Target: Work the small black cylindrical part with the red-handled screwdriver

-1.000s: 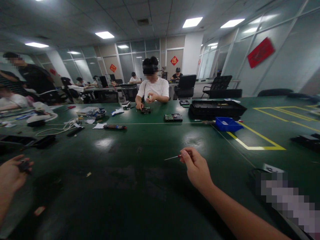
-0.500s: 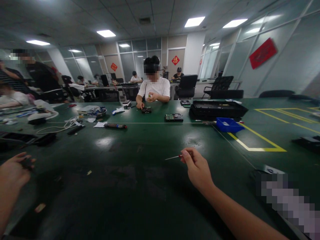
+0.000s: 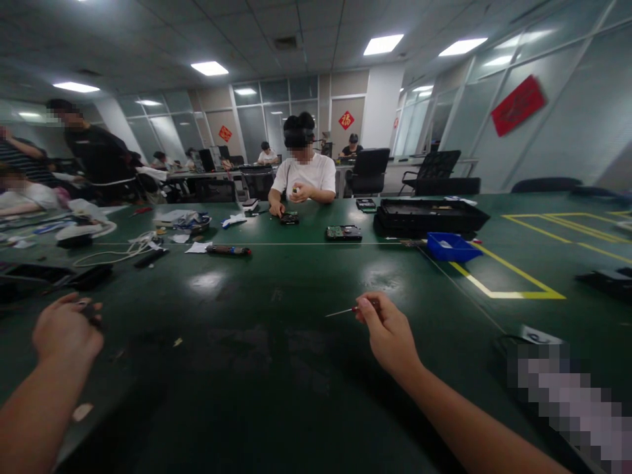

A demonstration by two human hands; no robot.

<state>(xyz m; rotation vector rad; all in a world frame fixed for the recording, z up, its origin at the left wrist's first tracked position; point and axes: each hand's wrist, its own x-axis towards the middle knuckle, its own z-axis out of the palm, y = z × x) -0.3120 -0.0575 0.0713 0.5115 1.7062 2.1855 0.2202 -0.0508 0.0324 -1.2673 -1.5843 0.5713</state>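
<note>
My right hand [image 3: 388, 324] is closed around the handle of a small screwdriver [image 3: 342, 312]. Its thin metal shaft points left, above the green table [image 3: 276, 368]. At the left side my left hand [image 3: 68, 329] is closed on a small dark object [image 3: 89, 312]. Most of that object is hidden by the fingers, and I cannot make out its kind. The two hands are far apart. A few small scraps, one of them a pale paper scrap [image 3: 82, 413], lie on the table near my left forearm.
Across the table a person in a white shirt [image 3: 316, 174] handles a hard drive [image 3: 289, 218]. Another hard drive [image 3: 344, 232] lies nearer. A black tray [image 3: 429, 224] and a blue bin [image 3: 451, 247] stand right. A dark screwdriver-like tool [image 3: 229, 250] and a white cable [image 3: 123, 249] lie left.
My left hand has moved right, further into view, with the dark object in it. My right hand and the screwdriver have hardly moved. A standing person at the far left has shifted right.
</note>
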